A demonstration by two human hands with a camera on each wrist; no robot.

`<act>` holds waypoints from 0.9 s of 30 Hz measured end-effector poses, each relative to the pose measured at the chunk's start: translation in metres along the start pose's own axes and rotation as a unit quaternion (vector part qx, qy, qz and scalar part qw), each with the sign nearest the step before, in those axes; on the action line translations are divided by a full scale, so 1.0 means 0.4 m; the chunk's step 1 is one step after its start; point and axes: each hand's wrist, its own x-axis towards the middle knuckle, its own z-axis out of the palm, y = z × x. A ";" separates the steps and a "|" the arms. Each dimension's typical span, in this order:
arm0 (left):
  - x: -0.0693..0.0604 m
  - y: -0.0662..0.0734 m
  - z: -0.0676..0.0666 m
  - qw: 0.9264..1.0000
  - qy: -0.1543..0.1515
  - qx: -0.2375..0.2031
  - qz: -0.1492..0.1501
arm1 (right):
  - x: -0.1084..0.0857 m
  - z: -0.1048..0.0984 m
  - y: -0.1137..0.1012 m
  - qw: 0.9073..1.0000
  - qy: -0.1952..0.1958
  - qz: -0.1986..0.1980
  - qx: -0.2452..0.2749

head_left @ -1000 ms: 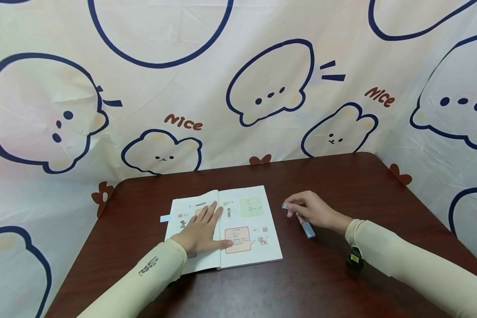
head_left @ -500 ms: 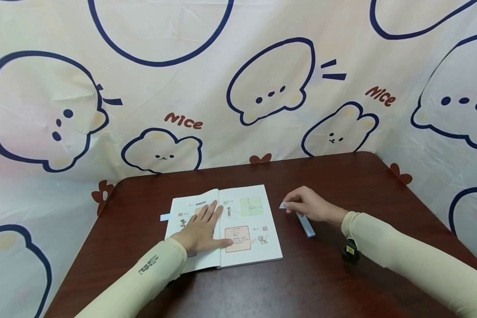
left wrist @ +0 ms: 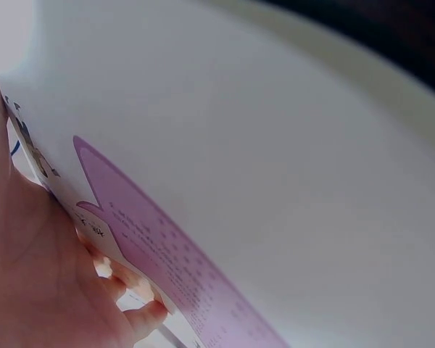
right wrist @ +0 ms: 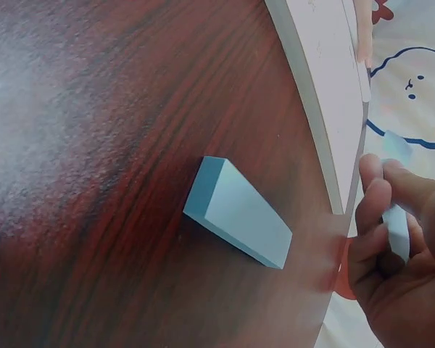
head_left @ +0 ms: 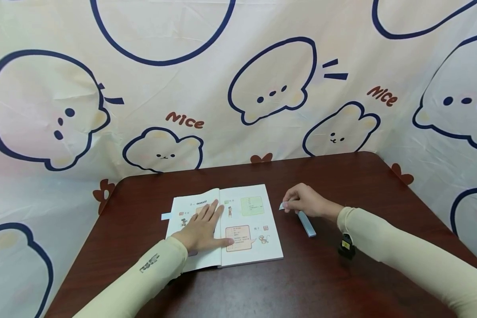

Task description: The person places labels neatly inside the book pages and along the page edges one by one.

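Observation:
An open book (head_left: 249, 221) with printed drawings lies on the table. My left hand (head_left: 200, 230) rests on its left page and across the fold, fingers spread; in the left wrist view the palm (left wrist: 43, 268) is against the page (left wrist: 239, 167). To the right of the book, my right hand (head_left: 308, 202) pinches a small pale blue strip (head_left: 282, 206) between thumb and fingers. In the right wrist view, the strip's translucent end (right wrist: 397, 147) sticks out past the fingertips. Beside that hand lies a light blue, long box-shaped block (head_left: 306, 224), apart from the fingers.
A pale blue tab (head_left: 165, 216) juts from the book's left edge. The dark brown table (head_left: 238, 291) has rounded far corners. A printed cloth (head_left: 222, 79) with cartoon outlines hangs behind and along the sides.
My right hand has shifted slightly left and away from me, and its strip has come a little closer to the book. My left hand stays on the pages.

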 end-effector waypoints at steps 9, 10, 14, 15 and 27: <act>0.004 -0.002 -0.003 1.000 -0.001 0.002 -0.001 | 0.030 0.011 -0.012 1.000 0.007 -0.017 -0.016; 0.003 -0.001 -0.003 1.000 -0.001 0.002 -0.002 | 0.034 0.014 -0.012 1.000 0.008 -0.019 -0.017; 0.001 0.001 -0.004 1.000 -0.002 0.002 -0.002 | 0.050 0.029 -0.010 1.000 0.022 -0.013 -0.010; 0.001 0.001 -0.005 1.000 -0.002 0.002 -0.002 | 0.053 0.033 -0.009 1.000 0.026 -0.010 -0.005; -0.003 0.006 -0.007 1.000 0.001 -0.006 0.001 | 0.091 0.065 -0.007 0.994 0.054 0.071 0.070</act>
